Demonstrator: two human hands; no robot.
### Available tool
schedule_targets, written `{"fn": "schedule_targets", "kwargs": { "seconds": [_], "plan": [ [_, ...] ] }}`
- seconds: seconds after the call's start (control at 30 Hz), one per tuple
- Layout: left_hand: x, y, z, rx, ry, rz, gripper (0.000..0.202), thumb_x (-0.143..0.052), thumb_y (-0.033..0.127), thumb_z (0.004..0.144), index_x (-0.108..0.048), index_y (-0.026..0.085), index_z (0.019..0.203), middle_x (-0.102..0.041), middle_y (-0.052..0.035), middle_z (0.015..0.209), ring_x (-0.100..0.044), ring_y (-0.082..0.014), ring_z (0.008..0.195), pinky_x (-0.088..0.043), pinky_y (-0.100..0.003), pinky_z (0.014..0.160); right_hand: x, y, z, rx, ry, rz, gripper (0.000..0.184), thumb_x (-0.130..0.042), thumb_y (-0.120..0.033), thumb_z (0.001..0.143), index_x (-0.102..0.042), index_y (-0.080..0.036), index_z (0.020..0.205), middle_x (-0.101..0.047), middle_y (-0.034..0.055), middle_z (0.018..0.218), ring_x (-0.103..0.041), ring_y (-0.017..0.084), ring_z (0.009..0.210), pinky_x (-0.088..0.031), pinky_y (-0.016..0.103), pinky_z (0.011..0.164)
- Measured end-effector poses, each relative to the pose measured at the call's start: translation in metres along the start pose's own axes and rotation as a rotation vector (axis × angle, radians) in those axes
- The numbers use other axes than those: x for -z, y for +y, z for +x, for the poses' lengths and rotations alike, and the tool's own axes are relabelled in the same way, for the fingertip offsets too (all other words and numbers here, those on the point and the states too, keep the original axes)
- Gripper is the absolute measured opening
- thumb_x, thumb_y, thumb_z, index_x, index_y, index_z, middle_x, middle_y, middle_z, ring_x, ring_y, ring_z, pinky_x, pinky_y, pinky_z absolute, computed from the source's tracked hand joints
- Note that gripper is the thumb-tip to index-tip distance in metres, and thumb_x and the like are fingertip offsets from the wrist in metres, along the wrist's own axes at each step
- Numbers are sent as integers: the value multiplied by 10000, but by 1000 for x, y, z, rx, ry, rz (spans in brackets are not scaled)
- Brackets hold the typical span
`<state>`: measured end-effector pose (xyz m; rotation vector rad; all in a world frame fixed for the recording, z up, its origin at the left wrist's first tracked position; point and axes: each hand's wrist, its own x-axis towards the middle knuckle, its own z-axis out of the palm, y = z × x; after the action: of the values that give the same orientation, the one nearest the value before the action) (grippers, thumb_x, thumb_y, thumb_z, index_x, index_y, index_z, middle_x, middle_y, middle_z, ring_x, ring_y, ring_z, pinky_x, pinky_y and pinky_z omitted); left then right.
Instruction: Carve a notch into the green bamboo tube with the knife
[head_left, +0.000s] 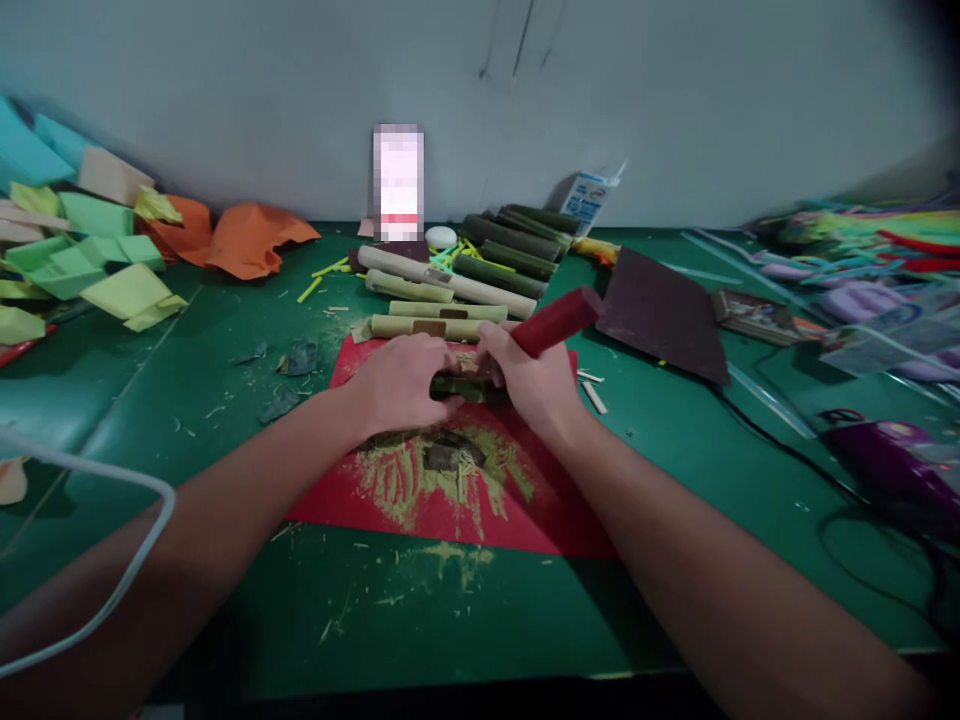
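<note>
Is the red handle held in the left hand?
No, the right hand grips the red handle, while the left hand holds the dark green piece.

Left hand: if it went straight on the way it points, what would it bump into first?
Probably the right hand, which holds the red handle; depth between the hands is hard to judge.

Your thick, round, red-handled tool (559,320) slanted up and to the right out of your right hand (536,385), its working end hidden inside that grip. Just left of it, a dark green tube (471,390) lay crosswise, clasped by your left hand (405,380), its middle showing between your two grips.
</note>
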<state>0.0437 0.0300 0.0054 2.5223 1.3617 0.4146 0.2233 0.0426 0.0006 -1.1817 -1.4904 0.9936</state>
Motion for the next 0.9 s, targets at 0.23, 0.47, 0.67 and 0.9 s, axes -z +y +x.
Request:
{"fn": "schedule_targets", "kwargs": {
  "seconds": [0.23,0.47,0.67,0.9],
  "plan": [
    [-1,-4,0,-10,22,-84,257,-768,272,779,-681,203,1011,-680,-50,1026,-637,-246,1013,-515,-379,888,17,-12,8,79,-110,96,183,-712,-350,745,-592,-215,774,-579,-29,657,-507,115,575,-379,271,536],
    [-7,-10,0,-68,81,-122,220,-769,205,770,-667,199,964,-655,-34,1000,-614,-227,990,-496,-363,870,20,-7,11,100,-210,131,289,-777,-429,742,-602,-202,775,-590,-28,648,-513,108,555,-399,265,522],
    [-4,-6,1,9,38,-99,258,-776,310,801,-691,197,1017,-676,-50,1030,-637,-243,1003,-514,-375,883,17,-6,9,117,-188,131,385,-817,-519,705,-601,-206,761,-590,-14,665,-512,122,602,-379,262,524],
    [0,4,0,84,-29,-136,302,-743,441,831,-716,235,1051,-724,-52,1063,-672,-252,1012,-532,-370,884,10,0,6,153,-23,20,224,-717,-389,749,-571,-223,711,-542,-21,662,-501,140,643,-408,295,596]
  ]
}}
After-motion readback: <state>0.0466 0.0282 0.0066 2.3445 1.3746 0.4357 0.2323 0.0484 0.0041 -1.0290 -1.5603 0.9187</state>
